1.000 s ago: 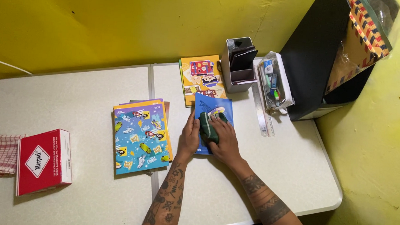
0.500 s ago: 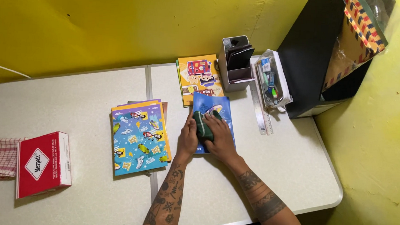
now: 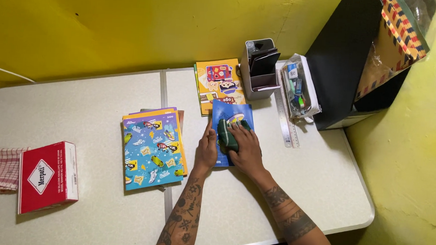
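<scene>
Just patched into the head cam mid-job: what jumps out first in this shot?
At the table's middle, the right hand presses a dark green cloth onto a blue notebook, while the left hand rests at that notebook's left edge. Left of them lies a stack of bright cartoon-covered notebooks; a red box sits at the table's far left, against a vivid yellow wall.

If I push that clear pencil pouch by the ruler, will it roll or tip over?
The clear pouch probably slides rather than rolls: it lies slumped against the black box. Its soft plastic likely buckles, and the pens inside may shift.
</scene>
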